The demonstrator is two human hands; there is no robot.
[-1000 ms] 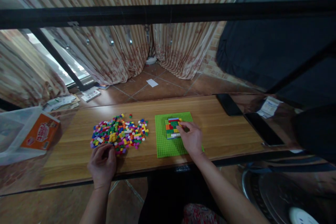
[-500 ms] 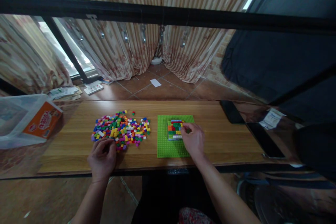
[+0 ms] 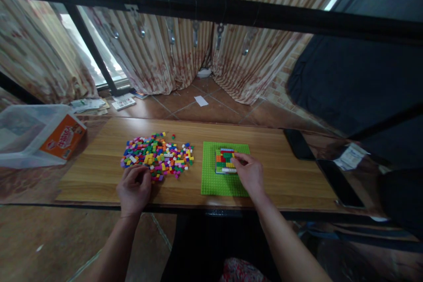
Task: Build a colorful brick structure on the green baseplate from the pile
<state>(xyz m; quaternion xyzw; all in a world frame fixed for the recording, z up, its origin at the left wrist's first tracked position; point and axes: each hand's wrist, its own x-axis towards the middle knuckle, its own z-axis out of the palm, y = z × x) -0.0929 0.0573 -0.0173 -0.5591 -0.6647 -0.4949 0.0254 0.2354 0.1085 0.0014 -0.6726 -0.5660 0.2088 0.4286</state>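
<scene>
A loose pile of small coloured building bricks [image 3: 158, 154] lies on the left half of the wooden table. At its near edge rests my left hand [image 3: 135, 187], fingers curled together; whatever they may hold is too small to make out. Right of the pile lies a lime-green baseplate [image 3: 209, 183]. Near its middle stands a low block of built-up bricks [image 3: 224, 158] in red, orange, green, yellow and white. My right hand [image 3: 249, 174] reaches over the right side of this block, thumb and fingers pinched at its edge. The fingers hide what sits between them.
A clear plastic box [image 3: 29, 136] with an orange label stands at the far left. Two dark phones, one at the back [image 3: 299, 144] and one nearer [image 3: 339, 183], lie at the table's right end beside a crumpled packet [image 3: 350, 156]. A black bar [image 3: 205, 6] crosses above.
The camera view has shifted slightly, moving the scene a little to the right. Both hands keep nearly the same places, left at the pile and right at the built-up bricks.
</scene>
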